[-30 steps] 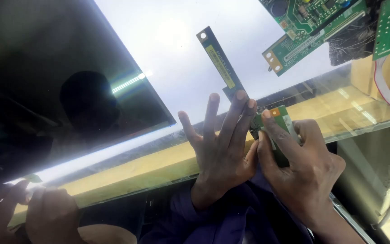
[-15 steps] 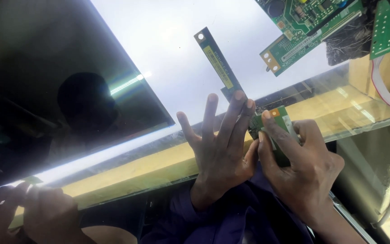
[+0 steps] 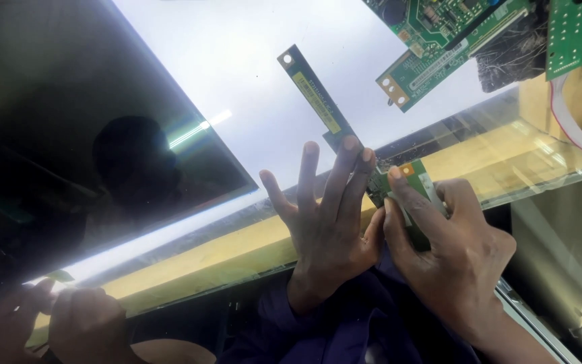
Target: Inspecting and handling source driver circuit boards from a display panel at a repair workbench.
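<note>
Left hand [image 3: 328, 226]: fingers spread wide, tips resting on narrow dark-green strip circuit board [image 3: 318, 101] toward 12 o'clock. Right hand [image 3: 449, 246]: pinching small green circuit board [image 3: 409, 178] at 3 o'clock.

The dark panel [image 3: 89, 135] looked glossy and reflective, the white sheet [image 3: 237, 74] smooth and bright, the bench edge [image 3: 223, 253] matt wood, the circuit boards [image 3: 439, 40] green laminate.
</note>
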